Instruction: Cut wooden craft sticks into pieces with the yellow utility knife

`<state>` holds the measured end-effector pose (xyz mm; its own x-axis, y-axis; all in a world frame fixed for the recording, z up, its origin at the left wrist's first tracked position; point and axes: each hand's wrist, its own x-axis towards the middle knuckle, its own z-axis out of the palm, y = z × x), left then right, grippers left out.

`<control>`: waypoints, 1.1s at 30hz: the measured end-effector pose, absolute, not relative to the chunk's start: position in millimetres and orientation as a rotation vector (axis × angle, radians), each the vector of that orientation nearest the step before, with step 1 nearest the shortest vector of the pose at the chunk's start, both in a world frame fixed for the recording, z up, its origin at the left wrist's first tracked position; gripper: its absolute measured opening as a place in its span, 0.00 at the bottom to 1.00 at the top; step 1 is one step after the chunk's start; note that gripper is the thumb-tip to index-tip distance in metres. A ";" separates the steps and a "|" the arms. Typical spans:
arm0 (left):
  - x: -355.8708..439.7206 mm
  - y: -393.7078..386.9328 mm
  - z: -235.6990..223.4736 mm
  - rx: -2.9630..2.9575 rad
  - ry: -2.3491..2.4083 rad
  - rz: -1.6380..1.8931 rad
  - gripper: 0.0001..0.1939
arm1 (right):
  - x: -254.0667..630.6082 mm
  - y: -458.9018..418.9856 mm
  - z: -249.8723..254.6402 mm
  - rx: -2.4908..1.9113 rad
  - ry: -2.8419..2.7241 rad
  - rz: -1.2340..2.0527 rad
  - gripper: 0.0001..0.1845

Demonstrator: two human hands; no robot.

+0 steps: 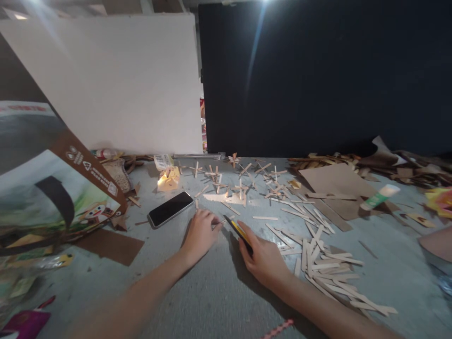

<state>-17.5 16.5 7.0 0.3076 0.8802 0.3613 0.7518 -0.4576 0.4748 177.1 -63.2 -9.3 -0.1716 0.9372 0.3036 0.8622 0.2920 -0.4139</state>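
Right hand (pixel 263 260) clamped a cutter (pixel 241 232)
Left hand's grip (pixel 201 233) was unclear; crossed sticks (pixel 240 184) stood toward the far edge of the bench (pixel 201 296).

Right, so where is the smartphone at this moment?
In the head view, the smartphone lies left of centre on the grey table, beside the person's left hand, on that hand's left.

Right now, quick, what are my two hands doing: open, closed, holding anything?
Left hand: curled near the table; whether it pinches anything can't be told.
Right hand: closed, holding a cutter.
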 end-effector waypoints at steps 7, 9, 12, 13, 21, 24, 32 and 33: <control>-17.4 22.3 -2.3 2.247 1.509 0.881 0.05 | 175.0 -61.4 -6.5 -1.743 -2.052 0.249 0.26; -16.3 19.5 -1.9 2.248 1.594 0.907 0.05 | 175.4 -61.6 -5.6 -1.737 -2.058 0.262 0.26; -14.3 13.9 0.5 2.246 1.745 0.912 0.06 | 175.9 -62.3 -4.9 -1.749 -2.055 0.270 0.26; -13.8 12.6 1.3 2.243 1.772 0.896 0.06 | 175.9 -62.6 -4.7 -1.753 -2.056 0.271 0.26; -12.5 8.0 0.9 2.286 1.746 0.786 0.04 | 176.1 -62.7 -5.0 -1.724 -2.045 0.280 0.26; -11.9 6.3 0.7 2.309 1.739 0.738 0.03 | 177.1 -62.8 -6.1 -1.708 -2.038 0.291 0.25; -11.4 8.5 -2.7 2.261 1.747 0.721 0.05 | 176.3 -62.4 -4.1 -1.708 -2.046 0.333 0.24; -11.5 8.9 -3.4 2.260 1.747 0.729 0.05 | 176.4 -62.2 -4.2 -1.705 -2.049 0.333 0.24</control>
<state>-11.5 8.9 -3.4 0.1830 0.9477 0.2615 0.8523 -0.2856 0.4383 176.4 -62.2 -4.2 -0.1332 0.9735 0.1860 0.8644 0.2059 -0.4587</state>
